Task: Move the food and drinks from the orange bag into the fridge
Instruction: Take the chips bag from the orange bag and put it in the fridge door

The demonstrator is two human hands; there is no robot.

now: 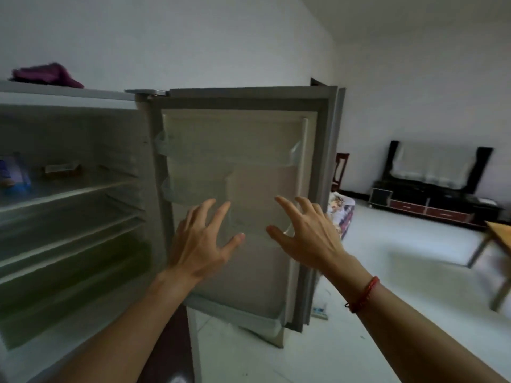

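The tall grey fridge is standing open, its inner door panel swung wide toward the room. Both hands are hovering in front of that panel: the left hand and the right hand each have their fingers spread apart and are gripping nothing. A red cord bracelet is circling the right wrist.

The orange bag is not showing anywhere in this view, so its food and drinks cannot be judged directly. A blurred blue-and-white packet is sitting at the left edge of the upper shelf; the lower shelves are looking bare.

Drinks would likely be heavy and smooth, best gripped around the body; soft packets would want a gentle hold from underneath. The door's clear plastic rails are looking thin, probably suiting lighter items.
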